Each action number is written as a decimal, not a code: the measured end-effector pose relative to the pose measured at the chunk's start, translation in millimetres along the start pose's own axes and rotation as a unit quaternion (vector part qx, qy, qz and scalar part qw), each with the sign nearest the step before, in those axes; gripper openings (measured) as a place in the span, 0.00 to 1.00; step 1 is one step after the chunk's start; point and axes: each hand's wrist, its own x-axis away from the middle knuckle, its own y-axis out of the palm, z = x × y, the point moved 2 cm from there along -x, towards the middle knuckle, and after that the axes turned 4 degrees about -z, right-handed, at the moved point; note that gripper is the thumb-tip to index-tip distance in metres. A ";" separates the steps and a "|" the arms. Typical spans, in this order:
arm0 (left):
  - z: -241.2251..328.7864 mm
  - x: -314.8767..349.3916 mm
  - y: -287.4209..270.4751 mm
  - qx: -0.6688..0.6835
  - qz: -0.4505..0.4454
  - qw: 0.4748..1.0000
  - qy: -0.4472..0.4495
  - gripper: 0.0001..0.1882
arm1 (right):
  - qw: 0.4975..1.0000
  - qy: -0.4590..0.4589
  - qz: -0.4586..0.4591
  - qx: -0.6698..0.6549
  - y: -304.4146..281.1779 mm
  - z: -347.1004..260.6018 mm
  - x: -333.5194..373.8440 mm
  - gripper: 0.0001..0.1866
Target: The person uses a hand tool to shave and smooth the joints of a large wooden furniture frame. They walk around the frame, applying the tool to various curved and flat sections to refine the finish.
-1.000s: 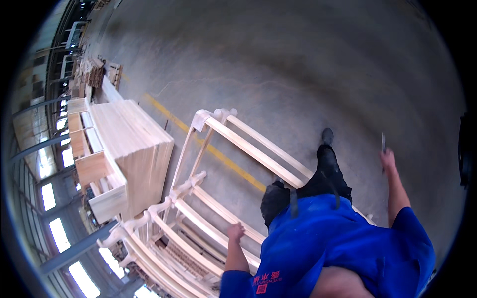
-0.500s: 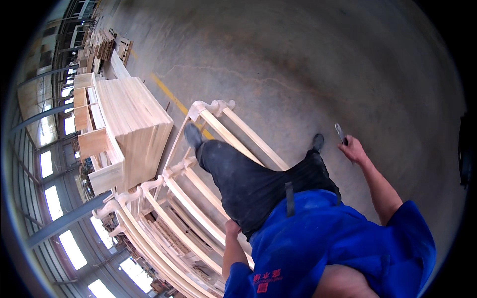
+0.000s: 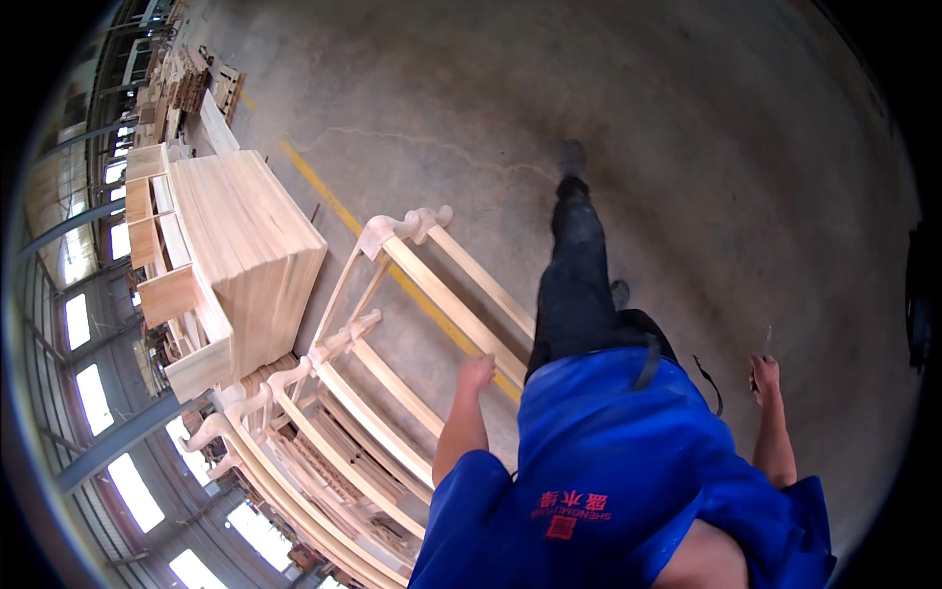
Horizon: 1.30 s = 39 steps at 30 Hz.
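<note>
My right hand (image 3: 764, 381) hangs at my right side, closed round a slim hand tool (image 3: 769, 340). Only the tool's thin, shiny end shows above the fingers; its exact kind is unclear. On the other side, my left hand (image 3: 477, 372) is a loose fist with nothing visible in it. It hangs in front of a pale wooden frame (image 3: 461, 312) with long rails and curved, shaped ends, apart from it as far as I can see. One of my legs (image 3: 572, 265) is stretched forward over the floor.
More pale wooden frames (image 3: 388, 417) stand in a row at my left. Beyond them is a large wooden cabinet (image 3: 250, 221) with several open drawers (image 3: 167, 294). A yellow line (image 3: 324, 191) crosses the concrete floor (image 3: 442, 88). Stacked timber and pallets (image 3: 191, 93) lie farther off.
I have stepped forward, one leg now far ahead. My left hand has come forward from beside my thigh. The right hand, still with the tool, has moved rightward and down in view.
</note>
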 end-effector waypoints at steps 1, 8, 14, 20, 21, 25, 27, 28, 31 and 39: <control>31.6 -16.4 8.8 0.010 -0.003 1.000 0.010 0.14 | 1.000 0.014 0.001 -0.003 -5.9 -1.6 -1.0 0.11; 280.7 -100.4 73.4 -0.178 0.012 0.973 0.144 0.24 | 0.991 0.056 -0.046 0.114 -8.5 -97.6 -29.7 0.10; 456.5 -73.8 102.4 0.009 -0.085 0.985 0.150 0.24 | 0.994 0.049 -0.023 0.094 -44.8 -268.3 -65.0 0.11; 536.4 -104.0 79.5 -0.113 -0.061 0.981 0.145 0.22 | 0.998 0.034 0.009 0.060 -60.5 -381.3 -68.6 0.13; 542.2 -109.0 76.7 -0.144 -0.065 0.977 0.143 0.19 | 0.996 0.046 0.011 0.071 -66.9 -390.0 -72.1 0.13; 567.9 -121.1 61.5 -0.158 -0.085 0.981 0.076 0.12 | 0.995 0.074 0.021 0.067 -81.9 -447.1 -65.4 0.13; 567.1 -128.0 42.8 -0.003 -0.061 0.997 0.041 0.11 | 0.995 0.078 0.009 0.058 -81.6 -460.8 -63.2 0.13; 572.5 -125.2 41.6 -0.011 -0.070 0.997 0.021 0.11 | 0.995 0.083 0.009 0.049 -88.5 -470.3 -59.2 0.13; 618.6 -123.5 53.6 -0.011 -0.082 0.997 0.001 0.10 | 0.996 0.069 0.023 0.052 -124.4 -503.7 -92.5 0.16; 946.4 -55.3 153.5 -0.057 -0.120 0.972 0.195 0.11 | 0.958 -0.245 0.139 0.057 -235.0 -838.6 -157.3 0.24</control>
